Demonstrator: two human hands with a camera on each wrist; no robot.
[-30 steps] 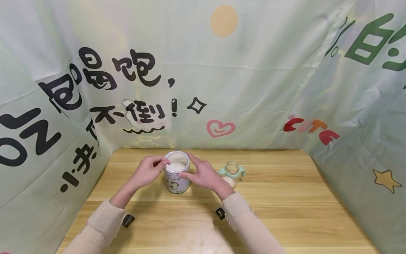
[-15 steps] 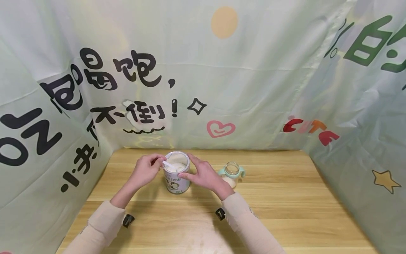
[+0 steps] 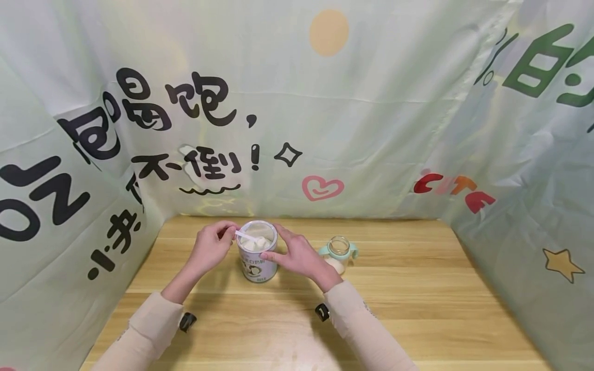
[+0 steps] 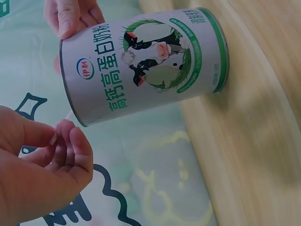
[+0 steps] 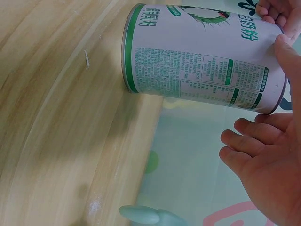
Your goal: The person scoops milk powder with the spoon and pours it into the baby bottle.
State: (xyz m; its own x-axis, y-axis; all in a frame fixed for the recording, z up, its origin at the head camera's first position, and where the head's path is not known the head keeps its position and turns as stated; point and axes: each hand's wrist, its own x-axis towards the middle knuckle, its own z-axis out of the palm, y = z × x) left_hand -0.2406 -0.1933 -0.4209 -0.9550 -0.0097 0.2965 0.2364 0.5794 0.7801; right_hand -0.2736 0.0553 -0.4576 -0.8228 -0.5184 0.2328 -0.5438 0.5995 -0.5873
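A white milk powder can (image 3: 258, 268) with green print and a cow picture stands upright and lidless on the table, pale powder (image 3: 249, 246) inside. My left hand (image 3: 212, 248) pinches the handle of a white scoop (image 3: 245, 235) at the can's left rim. The scoop's far end lies over the powder, seemingly heaped with it. In the left wrist view, the can (image 4: 141, 61) hides most of the scoop. My right hand (image 3: 299, 253) holds the can near its top, thumb in front and fingers round the far right side.
Just right of my right hand stands an uncapped clear baby bottle (image 3: 339, 246) with mint-green handles and some powder at its bottom. The wooden table (image 3: 417, 288) is enclosed at the back and sides by printed fabric (image 3: 380, 129).
My left hand has drawn back and up slightly to the left, lifting the scoop's handle higher above the rim. The heaped end has come up out of the powder. My right hand stays put.
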